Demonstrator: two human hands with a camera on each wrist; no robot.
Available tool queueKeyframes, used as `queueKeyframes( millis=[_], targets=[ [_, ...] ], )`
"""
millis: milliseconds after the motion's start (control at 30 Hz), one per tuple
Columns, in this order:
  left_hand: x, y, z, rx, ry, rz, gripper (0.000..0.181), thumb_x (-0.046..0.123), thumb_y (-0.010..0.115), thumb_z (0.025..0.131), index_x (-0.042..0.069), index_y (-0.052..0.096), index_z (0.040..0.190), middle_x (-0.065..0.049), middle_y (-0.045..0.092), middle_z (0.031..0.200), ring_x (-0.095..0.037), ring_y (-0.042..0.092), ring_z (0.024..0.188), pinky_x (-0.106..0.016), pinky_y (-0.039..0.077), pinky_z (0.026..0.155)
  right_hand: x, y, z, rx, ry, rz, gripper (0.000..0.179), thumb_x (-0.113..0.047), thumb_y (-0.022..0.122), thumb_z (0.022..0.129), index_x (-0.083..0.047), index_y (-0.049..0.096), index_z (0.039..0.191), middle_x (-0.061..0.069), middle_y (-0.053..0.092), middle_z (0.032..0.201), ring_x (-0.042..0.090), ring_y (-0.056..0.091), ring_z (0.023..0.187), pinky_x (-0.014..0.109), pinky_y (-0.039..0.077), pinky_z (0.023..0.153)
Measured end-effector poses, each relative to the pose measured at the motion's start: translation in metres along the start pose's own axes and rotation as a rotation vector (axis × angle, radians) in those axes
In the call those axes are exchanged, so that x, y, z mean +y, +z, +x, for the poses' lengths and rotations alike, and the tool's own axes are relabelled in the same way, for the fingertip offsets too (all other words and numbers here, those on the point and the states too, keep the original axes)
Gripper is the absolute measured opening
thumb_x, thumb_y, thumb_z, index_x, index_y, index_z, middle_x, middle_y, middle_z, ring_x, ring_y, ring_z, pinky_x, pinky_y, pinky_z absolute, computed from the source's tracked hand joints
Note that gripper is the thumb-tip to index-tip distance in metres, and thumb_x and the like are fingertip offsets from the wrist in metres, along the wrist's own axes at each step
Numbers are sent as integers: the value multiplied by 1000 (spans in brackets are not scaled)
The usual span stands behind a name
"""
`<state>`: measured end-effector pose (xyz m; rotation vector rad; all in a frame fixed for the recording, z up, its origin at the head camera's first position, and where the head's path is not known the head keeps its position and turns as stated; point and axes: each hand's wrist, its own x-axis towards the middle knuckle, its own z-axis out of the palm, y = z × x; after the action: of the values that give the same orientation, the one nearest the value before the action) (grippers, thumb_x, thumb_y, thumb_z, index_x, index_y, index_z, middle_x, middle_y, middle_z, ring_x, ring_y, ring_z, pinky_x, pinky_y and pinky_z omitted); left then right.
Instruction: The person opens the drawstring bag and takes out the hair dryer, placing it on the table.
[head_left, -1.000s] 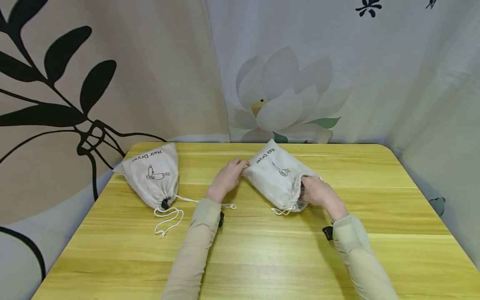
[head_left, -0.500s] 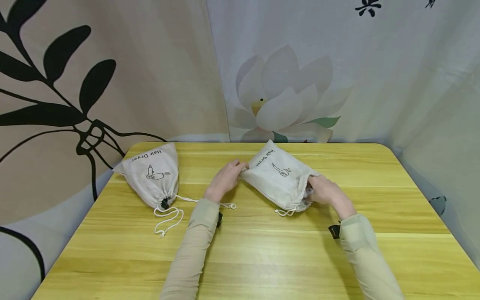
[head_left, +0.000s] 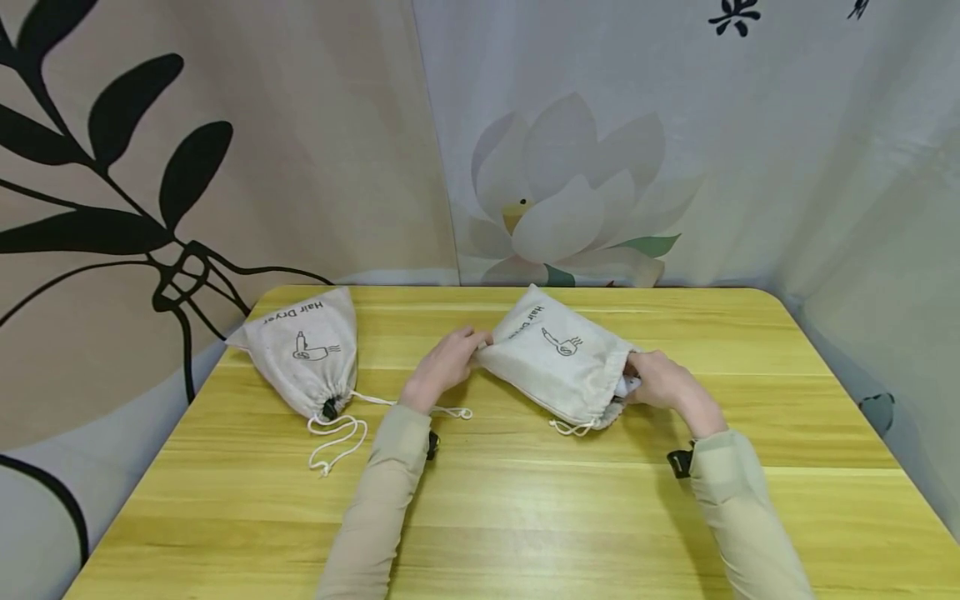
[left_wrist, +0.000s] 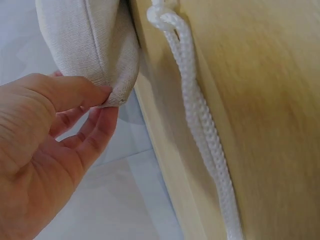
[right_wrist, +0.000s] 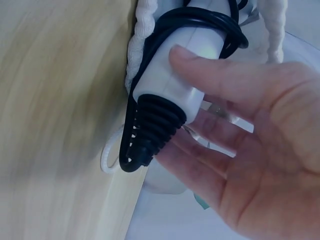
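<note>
A beige cloth drawstring bag (head_left: 558,357) on a yellow wooden table (head_left: 525,525) is pinched at one corner by the left hand (head_left: 444,368), arm extended; at its mouth, a white plastic handle (right_wrist: 162,82), its far end hidden, is grasped by the right hand (head_left: 666,390), fingertips obscured.

Far-edge bag (head_left: 558,362): pale woven cloth, matt, fine visible weave, creased. Left-corner bag (head_left: 303,358), at the bench's far left corner: same-looking matt cloth, puckered at the mouth. Its drawstring (left_wrist: 194,107): white braided cord, ridged, slight sheen. Handle (right_wrist: 162,82) at the far-edge bag's mouth: white, plastic-looking, smooth, satin. Strain relief (right_wrist: 157,120): black, ribbed, rubbery-looking. Cable (right_wrist: 195,17): black, smooth, mild gloss. Bench (head_left: 525,525): yellow wood-grain top, smooth, soft sheen toward the near edge. Sleeves (head_left: 378,500): matt cloth, wrinkled. Curtain (head_left: 600,67) past the far edge: printed cloth, softly creased.
</note>
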<state>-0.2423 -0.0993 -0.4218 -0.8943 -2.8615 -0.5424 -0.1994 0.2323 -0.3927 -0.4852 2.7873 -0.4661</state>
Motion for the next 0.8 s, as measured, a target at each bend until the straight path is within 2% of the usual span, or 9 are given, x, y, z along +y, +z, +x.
queueKeyframes(
  millis=[333,533,667,800],
  targets=[
    [6,-6,-7,-126,-85,-35,34,0,66,85,11,61,117,-9,62,107,-23,61,99,-34,52,90,6,-2,-6,15,-20,9,43,-9,72,80,4,56,118,23,64,113,42,58,108,51,49,90],
    [15,-8,-1,-211,-138,-97,37,2,53,92,12,57,127,-9,60,120,-23,58,112,-36,48,99,3,0,-4,9,-21,11,47,-15,73,78,0,55,120,21,63,116,42,57,112,52,48,93],
    [25,-7,4,-229,-129,-163,44,10,47,97,9,44,141,-12,47,143,-27,45,133,-39,34,113,-1,3,0,12,-5,-13,45,-15,75,75,-1,57,115,23,63,117,43,57,111,53,48,93],
    [31,3,9,-271,-94,-218,53,12,41,99,6,26,149,-11,28,156,-25,27,144,-36,22,119,-4,6,4,23,-12,-68,33,-15,77,74,-4,60,100,20,66,106,39,61,103,51,50,87]
  ],
)
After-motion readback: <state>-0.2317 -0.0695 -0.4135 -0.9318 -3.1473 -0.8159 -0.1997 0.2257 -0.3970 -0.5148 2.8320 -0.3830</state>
